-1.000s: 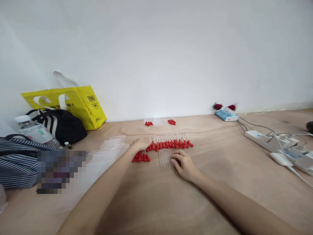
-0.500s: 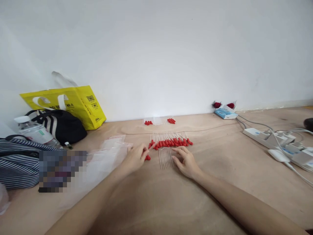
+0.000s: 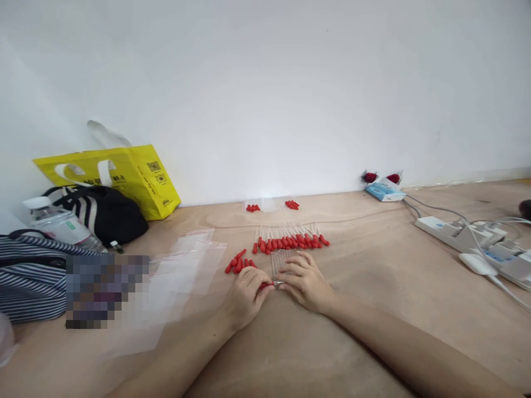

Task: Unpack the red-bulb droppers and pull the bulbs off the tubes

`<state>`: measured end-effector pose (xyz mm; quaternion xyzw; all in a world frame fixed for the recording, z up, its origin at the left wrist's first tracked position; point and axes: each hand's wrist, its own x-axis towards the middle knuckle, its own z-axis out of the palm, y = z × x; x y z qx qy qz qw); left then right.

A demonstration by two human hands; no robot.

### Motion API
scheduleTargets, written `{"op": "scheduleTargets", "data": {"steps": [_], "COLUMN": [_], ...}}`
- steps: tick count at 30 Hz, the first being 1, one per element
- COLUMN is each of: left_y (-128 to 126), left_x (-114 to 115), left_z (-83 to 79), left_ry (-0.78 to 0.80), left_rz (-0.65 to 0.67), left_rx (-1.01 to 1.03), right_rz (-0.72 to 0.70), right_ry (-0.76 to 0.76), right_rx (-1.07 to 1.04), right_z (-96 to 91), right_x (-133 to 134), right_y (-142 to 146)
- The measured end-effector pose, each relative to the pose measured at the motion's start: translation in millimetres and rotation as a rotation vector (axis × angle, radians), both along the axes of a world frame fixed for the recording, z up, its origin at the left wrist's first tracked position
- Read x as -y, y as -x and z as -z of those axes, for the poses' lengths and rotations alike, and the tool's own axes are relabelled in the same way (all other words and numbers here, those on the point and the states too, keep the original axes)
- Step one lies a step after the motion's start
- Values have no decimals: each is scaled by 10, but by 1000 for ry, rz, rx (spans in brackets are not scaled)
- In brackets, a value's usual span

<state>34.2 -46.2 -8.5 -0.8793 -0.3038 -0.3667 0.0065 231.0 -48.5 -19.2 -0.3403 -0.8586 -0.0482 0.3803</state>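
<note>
My left hand is closed on a red rubber bulb, whose end shows between thumb and fingers. Against that bulb lies the end of a thin glass tube, pinched by my right hand. Several loose glass tubes lie side by side just behind, partly hidden by the right fingers. Beyond them runs a row of glass droppers, red bulbs toward me and tubes pointing away. A small pile of loose red bulbs sits behind my left hand.
Clear zip bags lie at left, near a striped bag, a bottle and a yellow bag. Small red bulb groups lie by the wall. Right are a tissue pack and power strips with cables.
My left hand has come back from the dropper row toward me and now holds a red bulb. My right hand has moved slightly nearer and closed on a glass tube.
</note>
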Motion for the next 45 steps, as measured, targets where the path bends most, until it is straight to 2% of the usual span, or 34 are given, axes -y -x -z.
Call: {"op": "scheduleTargets", "data": {"steps": [10,19,31,40,42,45], "left_y": [58,54,84,121,163,212], "left_x": [-79,6,55,73,82,93], "left_z": [102,58,22,5,-24,-84], "left_ry": [-82,-48,9,3,-13,-31], "left_rz": [71,108,146,166,135,44], "left_rx": [-152,-72,-119,-120,-92,6], "right_rz": [-46,-78,-75,-87,-52,106], "right_ry": [-87,-105,-129,-90,-45,52], "right_rx": [-12,-14,-15,-38,-48,-118], "right_z": [4,-22,13,26,23,31], "right_x": [51,87,92,135,143,117], "right_y": [-9,-21,-12,-33,-81,-161]}}
